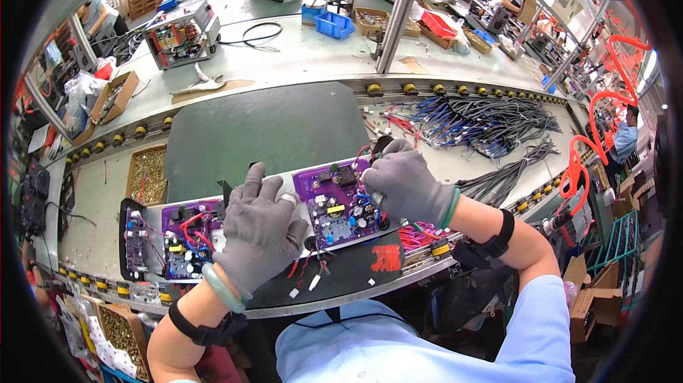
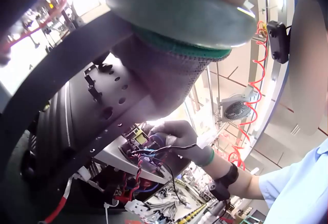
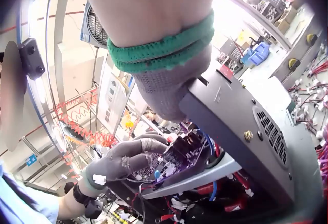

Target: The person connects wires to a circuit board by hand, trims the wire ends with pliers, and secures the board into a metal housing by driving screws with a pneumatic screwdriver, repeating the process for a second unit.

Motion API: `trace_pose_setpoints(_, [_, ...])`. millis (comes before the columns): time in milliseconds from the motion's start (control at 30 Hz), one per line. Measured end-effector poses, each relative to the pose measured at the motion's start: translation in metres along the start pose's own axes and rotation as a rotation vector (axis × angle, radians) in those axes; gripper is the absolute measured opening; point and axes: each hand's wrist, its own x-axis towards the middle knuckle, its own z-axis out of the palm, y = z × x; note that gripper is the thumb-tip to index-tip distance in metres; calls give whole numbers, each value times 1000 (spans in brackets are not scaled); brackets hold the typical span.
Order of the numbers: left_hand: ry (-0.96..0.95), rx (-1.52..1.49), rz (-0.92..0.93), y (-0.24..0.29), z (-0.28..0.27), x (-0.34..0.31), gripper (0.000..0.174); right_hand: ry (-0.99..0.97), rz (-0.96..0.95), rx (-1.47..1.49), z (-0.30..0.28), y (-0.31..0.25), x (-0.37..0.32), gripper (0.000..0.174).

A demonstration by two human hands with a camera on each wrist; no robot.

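Our left grip [image 1: 260,230] lies spread against the board [image 1: 334,205]. Our right grip [image 1: 405,184] curls round its right edge. The red print [image 1: 386,258] nearby is unreadable.

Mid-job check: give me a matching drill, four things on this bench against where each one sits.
Things:
1 purple board
2 blue bin
3 box of screws
4 cable bundle

Places:
A left of the dark mat
B under the right hand
C far side, by the metal post
D right of the mat, beyond the right hand

Pairs: 1-B, 2-C, 3-A, 4-D
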Motion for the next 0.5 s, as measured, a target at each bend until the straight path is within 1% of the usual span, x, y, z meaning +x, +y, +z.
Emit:
trace_pose_setpoints(67, [17,-43,19,1,-4,2,37,-106,-29,-65,3,1,1,8])
trace_pose_setpoints(100, [11,-50,4,1,-7,1,37,-81,-81,-28,4,3,3,7])
trace_pose_setpoints(133, [8,-64,6,4,-9,3,38,-142,-108,-3,6,2,5,6])
trace_pose_setpoints(167, [9,-94,3,4,-12,3,39,-191,-89,-90,14,1,7,16])
trace_pose_setpoints(200, [13,-137,39,4,-12,6,41,-329,-28,-30,14,1,11,18])
trace_pose_setpoints(233, [96,-44,103,3,-6,4,37,-313,-63,-19,11,1,14,14])
trace_pose_setpoints(267, [197,40,159,2,1,1,33,-415,-126,-169,12,0,18,11])
trace_pose_setpoints(300, [133,80,180,0,-2,-1,40,-367,-153,-263,15,2,16,12])
trace_pose_setpoints(333, [64,146,184,-3,-7,-1,47,-241,-132,-255,27,6,13,12])
trace_pose_setpoints(367, [87,146,242,6,-13,1,47,-174,-108,-199,22,4,10,13])
trace_pose_setpoints(400, [209,127,254,16,-19,-2,42,-253,-60,-266,13,-3,9,10])
trace_pose_setpoints(433, [330,113,255,25,-27,-9,37,63,-74,-120,16,-1,4,8])
trace_pose_setpoints(467, [362,133,290,37,-35,-21,36,378,-104,25,19,1,0,7])
trace_pose_setpoints(500, [397,-33,314,40,-33,-34,39,487,-74,2,15,-10,-9,8])
